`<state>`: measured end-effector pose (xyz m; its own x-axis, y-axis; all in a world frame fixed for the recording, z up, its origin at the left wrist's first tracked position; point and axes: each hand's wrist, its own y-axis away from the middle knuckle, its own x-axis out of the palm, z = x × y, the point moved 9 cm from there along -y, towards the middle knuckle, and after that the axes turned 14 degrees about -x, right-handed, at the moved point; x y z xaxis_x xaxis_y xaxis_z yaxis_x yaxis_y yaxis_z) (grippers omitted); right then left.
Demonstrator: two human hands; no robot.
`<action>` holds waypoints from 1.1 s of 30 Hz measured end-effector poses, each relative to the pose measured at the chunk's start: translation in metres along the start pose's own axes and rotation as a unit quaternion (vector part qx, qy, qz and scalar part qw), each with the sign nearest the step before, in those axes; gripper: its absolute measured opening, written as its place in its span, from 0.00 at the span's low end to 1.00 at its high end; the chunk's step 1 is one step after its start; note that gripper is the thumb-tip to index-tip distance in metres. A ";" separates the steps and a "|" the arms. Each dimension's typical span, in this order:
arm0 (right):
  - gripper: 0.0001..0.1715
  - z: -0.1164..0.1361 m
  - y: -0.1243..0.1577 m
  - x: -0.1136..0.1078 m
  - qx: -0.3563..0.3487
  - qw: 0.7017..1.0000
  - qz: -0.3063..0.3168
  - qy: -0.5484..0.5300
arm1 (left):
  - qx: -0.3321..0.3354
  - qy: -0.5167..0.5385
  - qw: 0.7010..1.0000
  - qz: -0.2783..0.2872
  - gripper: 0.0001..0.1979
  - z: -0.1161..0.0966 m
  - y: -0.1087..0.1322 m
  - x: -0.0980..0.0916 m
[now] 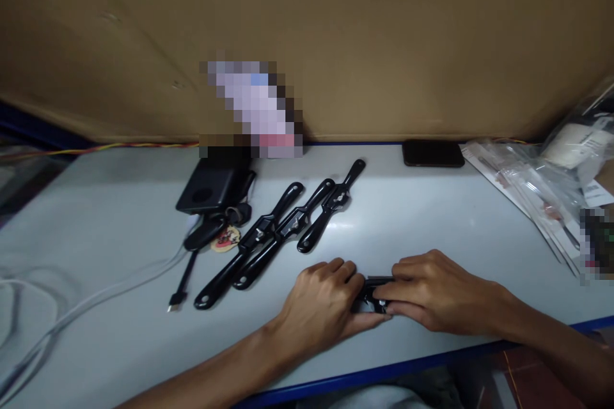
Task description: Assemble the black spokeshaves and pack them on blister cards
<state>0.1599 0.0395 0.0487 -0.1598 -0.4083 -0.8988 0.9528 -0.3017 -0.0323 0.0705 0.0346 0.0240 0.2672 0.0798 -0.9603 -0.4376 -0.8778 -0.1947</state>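
My left hand [322, 299] and my right hand [434, 291] meet near the table's front edge, both closed on a small black part [374, 294] that lies between them on the white table [119, 217]. Most of that part is hidden under my fingers. Behind my left hand lie three long black handle-like pieces [275, 233] side by side, slanting from lower left to upper right.
A black power bank [206, 188], a key fob with a round tag [225, 238] and white and black cables [96, 297] sit at the left. A dark phone [433, 153] lies at the back. Clear plastic bags [532, 195] pile at the right. A cardboard wall [336, 32] stands behind.
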 end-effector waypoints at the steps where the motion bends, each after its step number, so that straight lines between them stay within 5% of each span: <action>1: 0.09 0.000 -0.002 0.002 0.003 1.000 -0.002 0.008 | -0.001 0.000 1.000 0.000 0.26 0.000 0.000 0.000; 8: 0.13 0.003 -0.012 0.014 0.021 0.998 -0.041 0.047 | -0.002 0.013 1.000 -0.009 0.24 0.000 0.000 -0.001; 12: 0.15 -0.012 -0.002 -0.005 0.078 0.994 -0.076 0.004 | -0.009 0.001 1.000 -0.010 0.26 0.000 0.000 -0.002; 15: 0.12 -0.027 0.011 -0.018 0.119 0.992 -0.034 -0.010 | -0.011 -0.006 1.000 -0.009 0.27 0.000 -0.001 -0.003; 20: 0.10 -0.027 0.018 -0.005 0.110 0.990 0.088 -0.001 | -0.008 -0.001 1.000 -0.005 0.27 0.000 -0.001 -0.002; 33: 0.06 -0.018 0.008 0.003 0.077 0.995 0.070 -0.003 | -0.008 -0.001 1.000 -0.005 0.29 0.000 -0.001 0.000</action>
<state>0.1716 0.0516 0.0376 -0.0305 -0.4598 -0.8875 0.9152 -0.3697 0.1601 0.0703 0.0352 0.0246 0.2699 0.0888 -0.9588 -0.4207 -0.8848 -0.2004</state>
